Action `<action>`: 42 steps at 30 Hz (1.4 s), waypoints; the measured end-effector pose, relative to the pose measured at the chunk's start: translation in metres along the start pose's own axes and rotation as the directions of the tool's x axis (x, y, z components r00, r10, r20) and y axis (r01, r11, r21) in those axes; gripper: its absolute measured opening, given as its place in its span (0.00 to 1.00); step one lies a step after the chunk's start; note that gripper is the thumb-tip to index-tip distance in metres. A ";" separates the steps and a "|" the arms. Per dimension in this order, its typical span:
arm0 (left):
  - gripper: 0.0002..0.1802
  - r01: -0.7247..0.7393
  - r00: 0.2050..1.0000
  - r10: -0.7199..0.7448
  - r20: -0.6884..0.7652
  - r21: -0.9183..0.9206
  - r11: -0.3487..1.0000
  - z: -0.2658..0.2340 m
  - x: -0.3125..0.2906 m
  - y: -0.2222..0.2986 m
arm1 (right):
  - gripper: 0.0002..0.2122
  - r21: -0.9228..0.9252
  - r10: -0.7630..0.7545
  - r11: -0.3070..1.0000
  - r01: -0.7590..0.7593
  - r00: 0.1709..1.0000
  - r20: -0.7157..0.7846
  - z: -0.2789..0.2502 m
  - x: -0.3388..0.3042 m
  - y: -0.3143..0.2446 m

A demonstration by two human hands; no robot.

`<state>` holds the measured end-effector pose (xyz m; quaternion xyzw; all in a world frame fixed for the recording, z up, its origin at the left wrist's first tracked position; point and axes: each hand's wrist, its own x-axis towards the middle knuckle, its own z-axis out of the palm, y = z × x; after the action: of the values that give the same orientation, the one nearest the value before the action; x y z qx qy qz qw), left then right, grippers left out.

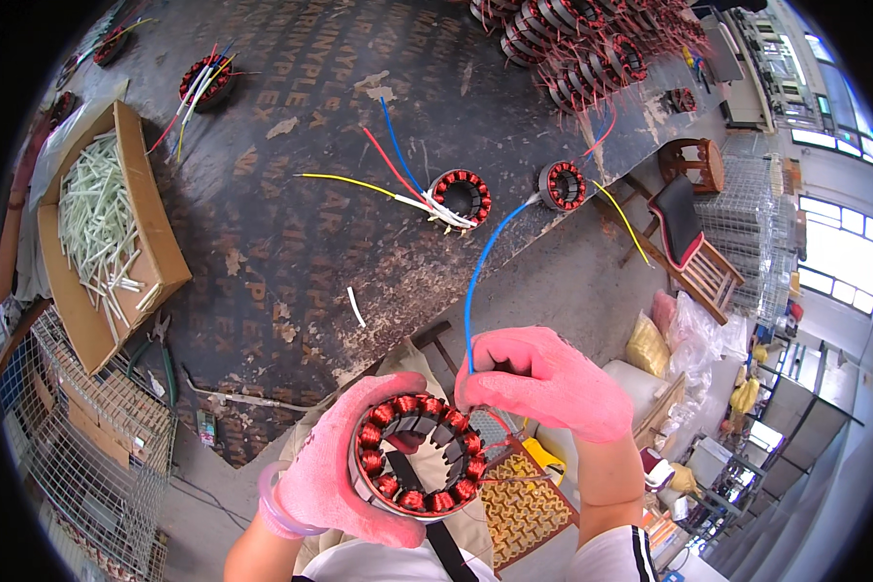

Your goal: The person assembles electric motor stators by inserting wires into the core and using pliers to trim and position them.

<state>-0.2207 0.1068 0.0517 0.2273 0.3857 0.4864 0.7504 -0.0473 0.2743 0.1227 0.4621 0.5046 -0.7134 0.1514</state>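
My left hand [335, 466], in a pink glove, is wrapped round a motor stator [368, 481], a ring with red copper coils inside. Just to its right, my right hand [543, 378], gloved alike, pinches the near end of a blue wire [471, 291]. That wire curves up and away toward a second stator [563, 185] at the table's edge. Thin red leads stick out of the held stator on its right side. Left of the second stator lies another stator [460, 200] with white sleeves and yellow, red and blue wires.
A cardboard box [155, 257] of short white sleeves stands at the left, with pliers [165, 354] beside it. Many coiled stators [572, 68] are stacked at the far right. One loose white sleeve [356, 307] lies on the worn table [262, 233]. A wooden chair [689, 238] stands right.
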 end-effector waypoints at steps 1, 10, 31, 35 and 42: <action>0.66 -0.022 1.000 0.022 0.013 0.003 1.000 -0.001 0.002 -0.002 | 0.08 -0.003 0.006 1.000 -0.006 1.000 0.005 -0.001 0.003 0.004; 0.67 -0.021 0.999 0.017 -0.040 -0.102 0.995 -0.009 0.001 -0.009 | 0.06 -0.196 -0.364 0.920 0.341 0.926 -0.100 0.009 0.004 0.012; 0.68 -0.044 0.998 0.045 0.042 -0.018 0.999 -0.016 -0.003 -0.011 | 0.08 -0.499 -0.426 0.786 0.364 0.905 -0.009 0.001 0.015 0.019; 0.69 -0.033 0.996 0.031 0.082 0.024 0.999 -0.019 -0.002 -0.014 | 0.07 -0.452 -0.421 0.805 0.385 0.907 0.022 -0.001 0.015 0.022; 0.71 0.001 0.991 0.014 0.132 -0.114 0.993 -0.023 -0.003 -0.019 | 0.06 -0.234 -0.261 0.931 0.282 0.958 0.115 -0.005 0.016 0.021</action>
<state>-0.2290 0.0957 0.0257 0.2169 0.3059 0.4941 0.7844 -0.0389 0.2734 0.0968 0.3355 0.6421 -0.6773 0.1283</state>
